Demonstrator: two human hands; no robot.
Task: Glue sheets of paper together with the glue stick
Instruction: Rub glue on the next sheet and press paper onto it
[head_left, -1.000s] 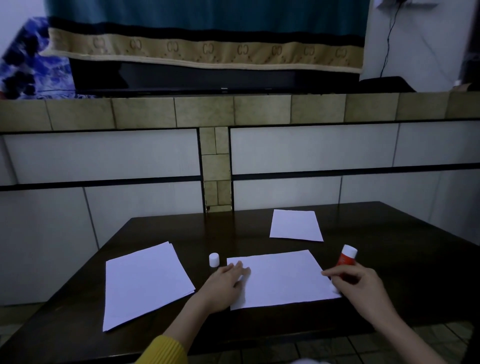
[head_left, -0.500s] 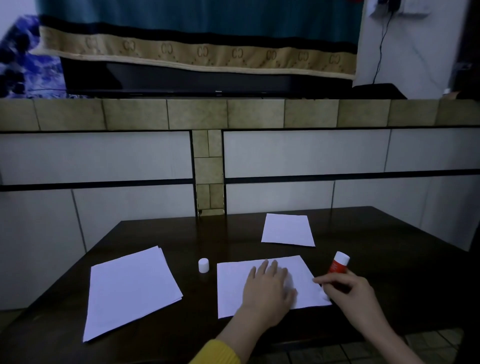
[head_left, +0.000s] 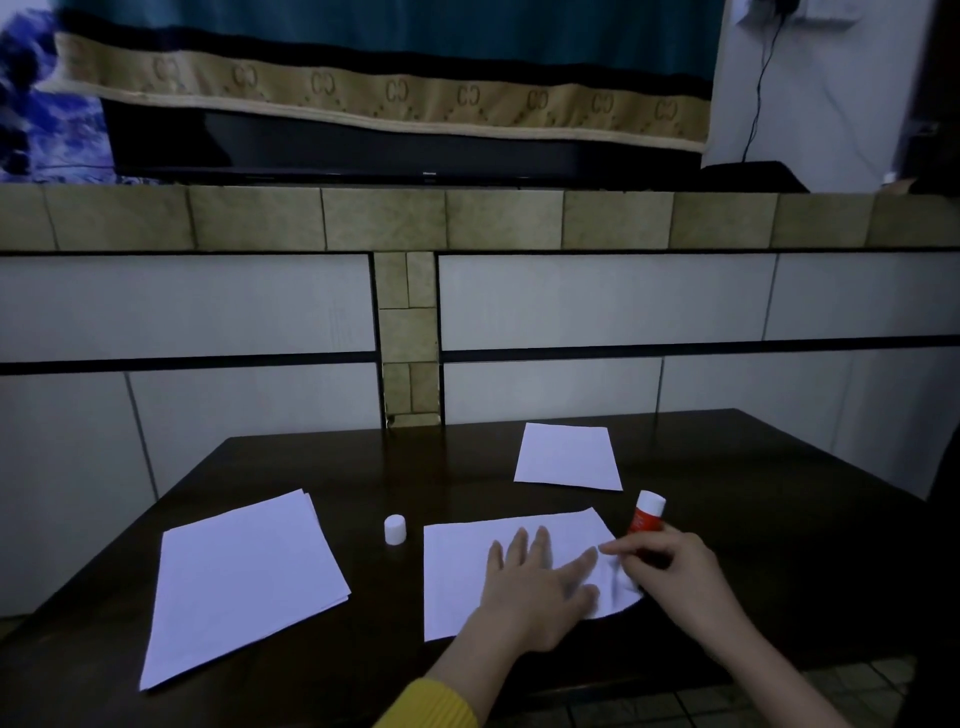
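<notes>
Flat on the dark table (head_left: 779, 467), the sheet (head_left: 457, 571) lies near the near edge, a little right of centre. The left hand (head_left: 535, 587) rests on its right half, palm down, fingers straight and spread, pressing the paper to the table. A yellow sleeve (head_left: 431, 706) shows at that wrist.

Just right of the sheet, the right hand (head_left: 675, 571) grips the glue stick (head_left: 645, 517) with fingers curled round its lower part. The stick stands tilted, its white end up and far, its red body running down into the fist. The forefinger reaches left toward the sheet's right edge, close to the left hand's thumb; whether it touches the paper cannot be told, as that spot is blurred. The sheet's near right corner looks rounded or slightly lifted beside the right hand.

A white cap (head_left: 395, 529) stands upright on the table just left of the sheet's far left corner, apart from it. Further left lies a stack (head_left: 239, 582) of white paper, its sheets a little fanned at the far right corner, turned at an angle to the table's edge. A smaller paper (head_left: 569, 456) lies alone farther back, beyond the sheet and well apart from the hands.

Behind the table runs a tiled wall (head_left: 208, 312) with a tan tile band along its top.
</notes>
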